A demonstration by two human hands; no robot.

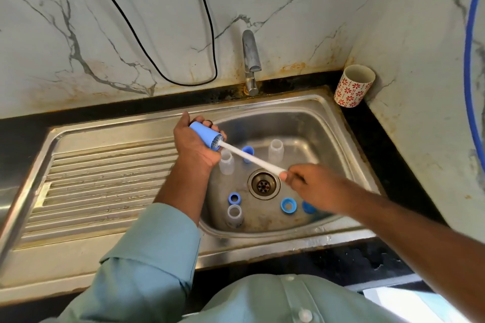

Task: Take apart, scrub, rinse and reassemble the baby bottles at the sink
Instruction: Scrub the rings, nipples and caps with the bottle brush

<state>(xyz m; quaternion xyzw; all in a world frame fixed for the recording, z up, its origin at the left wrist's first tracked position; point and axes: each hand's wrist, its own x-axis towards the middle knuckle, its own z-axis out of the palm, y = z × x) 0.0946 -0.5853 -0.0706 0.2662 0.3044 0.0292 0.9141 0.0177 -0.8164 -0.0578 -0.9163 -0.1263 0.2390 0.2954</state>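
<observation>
My left hand (193, 144) grips a blue bottle cap (204, 135) over the left edge of the steel sink (328, 123). A white-handled bottle brush (252, 158) has its bristle head inside the cap, and my right hand (309, 183) holds the handle's end. In the basin stand three clear bottle bodies: one (227, 162) under my left hand, one (274, 152) at the back, one (235, 215) at the front. Blue rings lie around the drain (263, 185): one (248, 152) at the back, one (234, 198) at the front left, one (288, 204) at the front right, and another (308, 207) partly under my right wrist.
The tap (250, 60) stands behind the basin with no water running. A ribbed draining board (105, 178) lies to the left. A red-flowered cup (353, 85) sits in the back right corner on the black counter. A black cable (204, 8) and a blue hose (469, 60) hang on the marble wall.
</observation>
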